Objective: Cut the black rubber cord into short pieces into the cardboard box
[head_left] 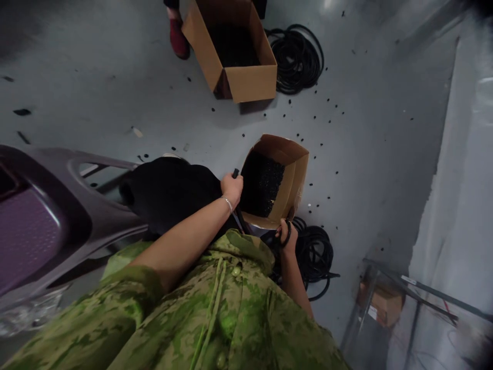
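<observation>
My left hand (232, 189) is closed around a black hose (242, 222). A short end of it sticks out above the fist, and the rest runs down toward my lap. At the near right corner of a cardboard box (296, 177), my right hand (288, 236) is closed on scissors (285, 232). Their black handle loop shows around my fingers; the blades are hard to make out. Many small black pieces (262, 182) fill the left part of this box. Beside my right forearm, a coil of black hose (318, 252) lies on the floor.
A larger open cardboard box (252, 85) with dark contents stands ahead, next to another hose coil (296, 59) and a person's red shoe (179, 38). Small black bits are scattered over the floor. A purple-seated chair (34, 236) is at left, a metal frame (416, 295) at right.
</observation>
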Demonstrator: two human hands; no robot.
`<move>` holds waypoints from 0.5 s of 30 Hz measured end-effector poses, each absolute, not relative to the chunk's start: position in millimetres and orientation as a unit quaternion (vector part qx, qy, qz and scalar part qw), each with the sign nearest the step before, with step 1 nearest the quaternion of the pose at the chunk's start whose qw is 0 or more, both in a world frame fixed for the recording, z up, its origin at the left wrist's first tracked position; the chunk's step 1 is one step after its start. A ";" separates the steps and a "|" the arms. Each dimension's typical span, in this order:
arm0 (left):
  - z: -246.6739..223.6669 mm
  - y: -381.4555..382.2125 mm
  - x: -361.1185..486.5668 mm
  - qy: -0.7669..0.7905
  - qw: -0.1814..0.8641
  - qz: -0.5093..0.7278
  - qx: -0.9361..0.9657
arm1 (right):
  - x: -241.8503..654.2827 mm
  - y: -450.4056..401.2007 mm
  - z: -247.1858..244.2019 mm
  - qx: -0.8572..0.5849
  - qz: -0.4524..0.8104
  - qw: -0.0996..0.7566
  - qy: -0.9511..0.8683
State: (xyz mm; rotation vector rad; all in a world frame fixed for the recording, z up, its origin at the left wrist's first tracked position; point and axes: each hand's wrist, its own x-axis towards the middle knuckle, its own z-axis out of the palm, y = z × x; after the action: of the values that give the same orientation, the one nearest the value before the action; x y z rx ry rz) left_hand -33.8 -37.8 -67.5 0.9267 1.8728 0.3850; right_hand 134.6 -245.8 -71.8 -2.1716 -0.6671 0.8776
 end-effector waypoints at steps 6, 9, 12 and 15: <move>-64.0 -38.2 -43.6 0.805 0.418 0.073 0.414 | 175.5 -263.1 -80.8 -0.916 0.226 0.202 -0.264; -59.2 -39.1 -44.5 0.801 0.420 0.016 0.426 | 190.3 -253.3 -89.8 -0.936 0.191 0.097 -0.280; -61.5 -36.1 -48.0 0.806 0.427 0.005 0.410 | 197.3 -236.2 -100.2 -0.940 0.188 0.044 -0.280; -68.4 -31.4 -53.5 0.788 0.460 0.016 0.410 | 199.6 -224.1 -108.9 -0.944 0.183 0.032 -0.272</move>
State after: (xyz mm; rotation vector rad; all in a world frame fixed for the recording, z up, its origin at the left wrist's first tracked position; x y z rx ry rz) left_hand -53.5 -31.4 -68.4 1.0096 1.9387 0.0395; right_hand 199.6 -224.1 -108.9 -2.9071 -0.8383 0.5624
